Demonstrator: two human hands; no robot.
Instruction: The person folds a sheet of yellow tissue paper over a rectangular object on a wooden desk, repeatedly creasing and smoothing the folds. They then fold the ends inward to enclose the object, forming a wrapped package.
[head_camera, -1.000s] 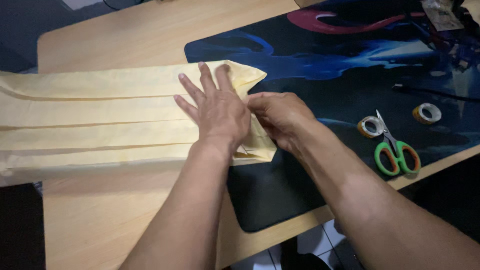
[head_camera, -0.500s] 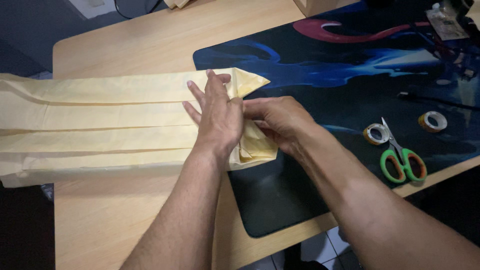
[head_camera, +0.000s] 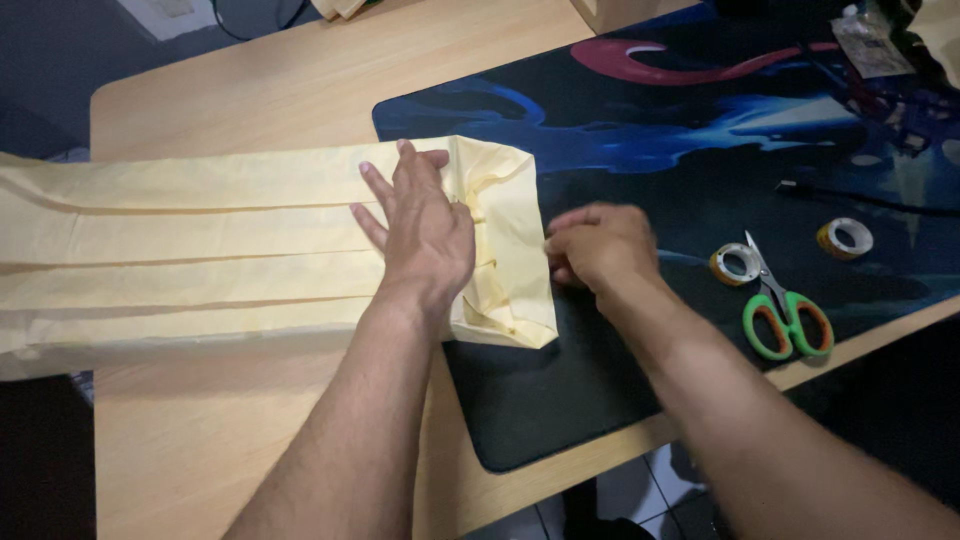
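The paper, pale yellow and pleated in long bands, lies flat across the worktop, its left part running out of view at 9 o'clock and its right end resting on the mat. That right end is folded over into a short flap with rounded corners.

The left hand lies palm down on the paper just left of the flap, fingers spread and stretched out toward 12 o'clock, pressing the pleats flat; it grips nothing. The right hand sits on the mat at 3 o'clock from the flap, fingers curled loosely under, its fingertips at or just beside the flap's edge; whether they touch the paper cannot be told, and it holds nothing visible.

Further toward 3 o'clock on the mat lie scissors with green and orange handles, a tape roll touching their blades, and a second roll near them. A dark cable runs across the mat beyond these.
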